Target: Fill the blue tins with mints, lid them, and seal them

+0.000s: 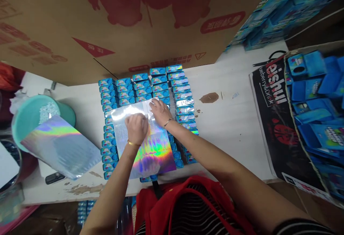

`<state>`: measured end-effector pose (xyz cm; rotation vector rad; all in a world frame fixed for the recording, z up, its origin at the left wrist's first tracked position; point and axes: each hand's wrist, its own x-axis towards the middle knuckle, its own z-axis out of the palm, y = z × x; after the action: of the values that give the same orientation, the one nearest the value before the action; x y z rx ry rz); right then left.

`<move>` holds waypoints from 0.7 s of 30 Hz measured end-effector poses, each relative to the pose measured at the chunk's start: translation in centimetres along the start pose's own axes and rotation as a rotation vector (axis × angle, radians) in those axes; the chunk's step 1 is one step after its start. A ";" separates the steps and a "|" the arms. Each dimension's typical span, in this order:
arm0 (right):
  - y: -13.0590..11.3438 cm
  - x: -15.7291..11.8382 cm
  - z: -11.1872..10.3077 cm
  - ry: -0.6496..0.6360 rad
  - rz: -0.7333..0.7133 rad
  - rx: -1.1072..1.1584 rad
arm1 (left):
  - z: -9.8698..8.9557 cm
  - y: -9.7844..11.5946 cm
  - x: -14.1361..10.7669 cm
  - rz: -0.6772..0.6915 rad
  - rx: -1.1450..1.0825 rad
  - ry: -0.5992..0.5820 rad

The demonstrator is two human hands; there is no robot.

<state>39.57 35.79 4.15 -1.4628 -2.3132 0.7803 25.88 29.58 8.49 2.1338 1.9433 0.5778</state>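
Observation:
A shiny holographic sheet (pixel 154 152) with a rainbow sheen lies over rows of small blue boxes (pixel 158 81) on the white table. My left hand (pixel 136 129) is curled over the sheet's upper middle, fingers closed; what they hold, if anything, is hidden. Beside it, my right hand (pixel 160 113) has its bent fingertips on the sheet near its top edge, around a pale strip, and seems to grip it there. Several columns of the boxes show around the sheet, their printed ends facing up.
A large cardboard carton (pixel 161 45) stands along the back. On the left, a second holographic sheet (pixel 67 149) leans against a teal bucket (pixel 64 111) near a phone (pixel 55 178). A black printed carton (pixel 274 120) of blue boxes is at right, with scissors (pixel 276 54) behind it.

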 end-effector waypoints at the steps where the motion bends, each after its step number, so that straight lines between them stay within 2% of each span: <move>1: 0.0 -0.2 -0.3 0.012 0.005 0.055 | -1.0 1.0 -1.0 -0.070 -0.070 0.045; 3: -0.2 -1.4 -1.3 0.095 0.030 0.235 | -2.6 3.2 -2.6 -0.265 -0.299 0.175; 6: -0.6 -5.7 -3.4 0.213 0.121 0.627 | -3.7 6.5 -4.2 -0.550 -0.753 0.296; 9: -1.1 -11.9 -5.4 0.096 0.278 0.939 | -2.9 9.3 -5.4 -0.692 -1.011 0.274; 11: -1.1 -15.9 -6.4 0.076 0.369 1.043 | -1.7 11.0 -6.4 -0.753 -1.086 0.187; 14: -0.2 -20.4 -7.2 0.168 0.482 1.061 | 0.7 13.3 -8.3 -0.802 -1.132 -0.003; 16: 1.1 -22.5 -7.7 0.204 0.540 0.995 | 2.3 14.5 -9.5 -0.792 -1.105 -0.083; 19: 3.5 -24.0 -8.2 0.208 0.542 0.846 | 4.4 15.6 -10.3 -0.704 -0.974 -0.124; 21: 5.0 -24.2 -8.3 0.200 0.502 0.726 | 5.4 16.0 -10.2 -0.598 -0.840 -0.105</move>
<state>58.14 18.14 8.87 -1.6450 -1.2879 1.3448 42.01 18.27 8.48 1.0049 1.7037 0.9060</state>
